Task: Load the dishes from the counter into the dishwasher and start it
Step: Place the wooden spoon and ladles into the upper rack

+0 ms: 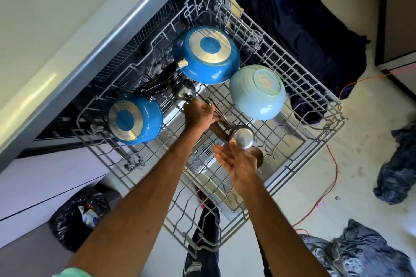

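The grey wire dishwasher rack (299,87) is pulled out over the open door. A blue frying pan (207,54), a small blue saucepan (135,119) and a light blue bowl (257,92) lie upside down in it. A steel ladle (183,90) rests between the pans. My left hand (198,114) grips a bunch of utensil handles at the rack's middle. My right hand (236,162) is flat, fingers straight, beside a steel ladle bowl (243,137) and a brown wooden utensil (258,155).
The white counter (45,29) runs along the left above the dishwasher opening. A black rubbish bag (78,216) sits at lower left. Dark cloth (299,29) and denim piles (360,252) lie on the floor, with an orange cable (333,173) at right.
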`<state>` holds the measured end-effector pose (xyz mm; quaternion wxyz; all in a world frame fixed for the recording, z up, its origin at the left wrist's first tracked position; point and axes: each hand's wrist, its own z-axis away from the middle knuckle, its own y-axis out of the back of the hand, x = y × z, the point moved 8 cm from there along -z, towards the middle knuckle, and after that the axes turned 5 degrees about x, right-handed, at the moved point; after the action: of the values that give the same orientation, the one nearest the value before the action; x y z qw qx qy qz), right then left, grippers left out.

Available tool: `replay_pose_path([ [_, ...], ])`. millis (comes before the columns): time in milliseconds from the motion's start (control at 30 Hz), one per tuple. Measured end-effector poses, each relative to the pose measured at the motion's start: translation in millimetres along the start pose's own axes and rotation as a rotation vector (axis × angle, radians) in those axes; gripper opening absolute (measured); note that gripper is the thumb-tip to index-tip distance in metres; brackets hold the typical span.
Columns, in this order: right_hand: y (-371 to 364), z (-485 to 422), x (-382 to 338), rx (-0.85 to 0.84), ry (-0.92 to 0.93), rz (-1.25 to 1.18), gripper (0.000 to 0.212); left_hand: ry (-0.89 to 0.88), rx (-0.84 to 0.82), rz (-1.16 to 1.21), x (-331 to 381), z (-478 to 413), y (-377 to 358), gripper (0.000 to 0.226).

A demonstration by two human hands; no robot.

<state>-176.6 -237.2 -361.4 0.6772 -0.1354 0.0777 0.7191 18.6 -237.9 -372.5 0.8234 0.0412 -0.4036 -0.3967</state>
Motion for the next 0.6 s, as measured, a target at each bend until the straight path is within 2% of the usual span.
replay_pose_path([
  [67, 1, -4, -1, 0.026, 0.003, 0.084, 0.036, -0.044, 0.019, -0.064, 1, 0, 2, 0.013],
  [167, 12, -10, 0, 0.129, -0.022, 0.269, 0.033, -0.199, 0.056, -0.284, 10, 3, 3, 0.007],
  [300, 33, -16, -8, 0.294, 0.147, 0.530, 0.058, -0.356, 0.075, -0.473, 19, 16, 0, 0.016],
  [333, 38, -14, -11, 0.328, 0.173, 0.553, 0.059, -0.382, 0.072, -0.511, 20, 19, -2, 0.015],
  [467, 47, 1, -27, 0.338, 0.309, 0.391, 0.026, -0.438, 0.011, -0.569, 14, 30, -11, 0.021],
  [600, 43, -3, -31, 0.256, 0.330, 0.286, 0.029, -0.449, -0.020, -0.582, 8, 35, -12, 0.022],
])
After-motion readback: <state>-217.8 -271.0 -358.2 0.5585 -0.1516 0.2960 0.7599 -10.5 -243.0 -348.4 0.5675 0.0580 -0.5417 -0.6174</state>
